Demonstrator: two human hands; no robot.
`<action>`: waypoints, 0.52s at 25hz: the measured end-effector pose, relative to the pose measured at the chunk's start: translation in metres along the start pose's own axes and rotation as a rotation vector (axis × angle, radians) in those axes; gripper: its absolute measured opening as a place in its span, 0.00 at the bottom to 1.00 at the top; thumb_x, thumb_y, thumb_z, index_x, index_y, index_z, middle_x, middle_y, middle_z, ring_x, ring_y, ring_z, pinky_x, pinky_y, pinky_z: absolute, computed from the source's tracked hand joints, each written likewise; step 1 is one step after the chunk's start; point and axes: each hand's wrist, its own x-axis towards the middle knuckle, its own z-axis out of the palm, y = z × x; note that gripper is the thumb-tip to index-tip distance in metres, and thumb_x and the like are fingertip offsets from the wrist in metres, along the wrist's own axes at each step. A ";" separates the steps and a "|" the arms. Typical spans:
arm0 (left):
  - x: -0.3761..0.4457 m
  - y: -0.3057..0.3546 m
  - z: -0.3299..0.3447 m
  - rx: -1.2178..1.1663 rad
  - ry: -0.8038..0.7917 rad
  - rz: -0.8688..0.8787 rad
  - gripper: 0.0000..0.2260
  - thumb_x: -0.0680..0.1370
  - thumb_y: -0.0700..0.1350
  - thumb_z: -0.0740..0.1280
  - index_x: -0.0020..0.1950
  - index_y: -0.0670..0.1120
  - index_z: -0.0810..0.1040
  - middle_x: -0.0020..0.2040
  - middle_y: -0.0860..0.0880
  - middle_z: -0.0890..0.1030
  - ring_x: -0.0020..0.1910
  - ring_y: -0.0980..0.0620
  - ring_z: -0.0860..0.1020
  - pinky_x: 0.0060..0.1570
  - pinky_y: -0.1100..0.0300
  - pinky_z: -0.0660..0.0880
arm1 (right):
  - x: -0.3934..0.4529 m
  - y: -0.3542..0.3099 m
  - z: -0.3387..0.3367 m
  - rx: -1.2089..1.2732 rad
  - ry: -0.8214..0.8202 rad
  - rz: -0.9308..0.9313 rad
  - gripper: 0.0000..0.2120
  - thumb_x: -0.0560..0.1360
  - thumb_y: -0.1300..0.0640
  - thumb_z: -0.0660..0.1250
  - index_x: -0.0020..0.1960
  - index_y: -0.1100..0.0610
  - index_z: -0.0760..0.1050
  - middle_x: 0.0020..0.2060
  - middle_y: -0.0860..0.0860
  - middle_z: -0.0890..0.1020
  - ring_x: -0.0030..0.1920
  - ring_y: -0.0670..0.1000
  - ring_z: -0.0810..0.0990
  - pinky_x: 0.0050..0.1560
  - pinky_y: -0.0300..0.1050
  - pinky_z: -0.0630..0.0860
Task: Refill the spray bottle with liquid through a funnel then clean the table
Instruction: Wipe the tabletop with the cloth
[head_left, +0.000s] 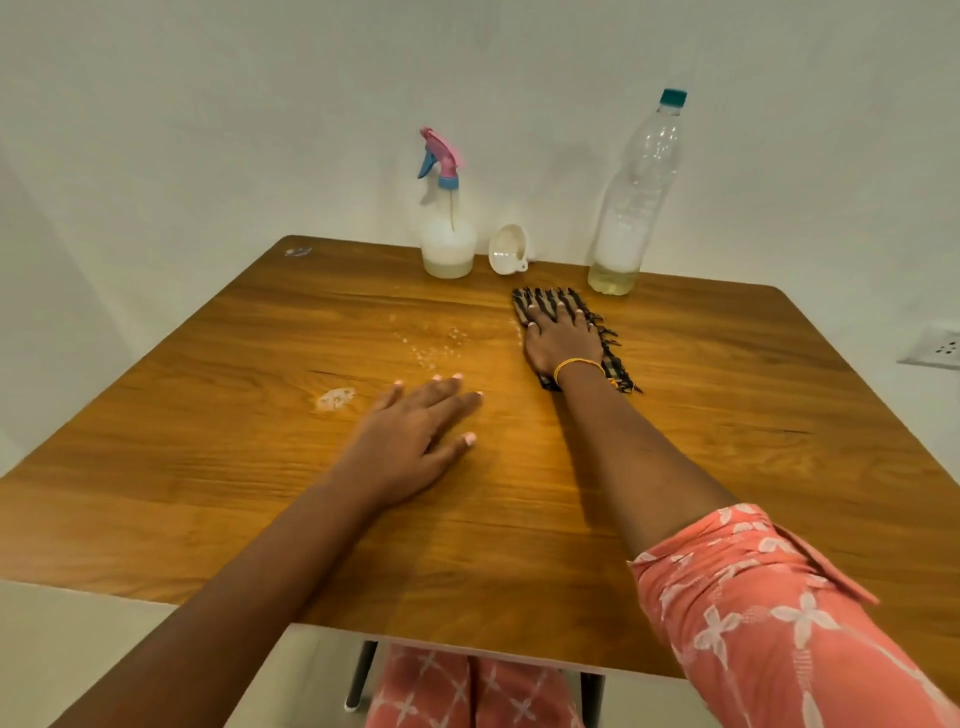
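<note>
A spray bottle (447, 228) with a pink and blue trigger head stands at the far edge of the wooden table (208, 467), a little cloudy liquid in its base. A white funnel (508, 250) lies on its side to its right. Further right stands a tall clear plastic bottle (631, 208) with a teal cap and some yellowish liquid at the bottom. My right hand (561, 343) presses flat on a dark striped cloth (550, 302) just in front of the funnel. Left of the cloth are foamy droplets (436, 345) and a white foam patch (335, 399). My left hand (415, 441) rests flat on the table.
White walls close off the table at the back and left. A wall socket (937, 351) sits low on the right wall. The table's near edge is right in front of my lap, with its metal leg (361, 675) below.
</note>
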 end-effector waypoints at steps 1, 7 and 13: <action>-0.009 -0.014 -0.009 -0.024 0.035 -0.048 0.27 0.77 0.66 0.47 0.75 0.62 0.54 0.78 0.56 0.54 0.76 0.55 0.53 0.75 0.49 0.50 | 0.001 -0.001 0.000 -0.003 -0.002 -0.021 0.24 0.81 0.45 0.45 0.76 0.44 0.53 0.78 0.54 0.53 0.77 0.60 0.49 0.75 0.58 0.49; -0.064 -0.155 -0.045 0.007 -0.078 -0.340 0.37 0.69 0.73 0.42 0.75 0.59 0.52 0.78 0.51 0.56 0.76 0.49 0.57 0.73 0.45 0.56 | 0.002 -0.054 0.011 0.000 -0.016 -0.185 0.24 0.81 0.44 0.45 0.76 0.44 0.53 0.77 0.53 0.54 0.77 0.59 0.50 0.75 0.57 0.49; -0.073 -0.199 -0.035 -0.089 0.006 -0.370 0.24 0.80 0.60 0.48 0.76 0.58 0.52 0.77 0.54 0.56 0.76 0.54 0.53 0.74 0.50 0.48 | 0.008 -0.122 0.023 -0.016 -0.078 -0.419 0.23 0.81 0.45 0.44 0.76 0.43 0.54 0.78 0.51 0.53 0.77 0.58 0.51 0.76 0.57 0.50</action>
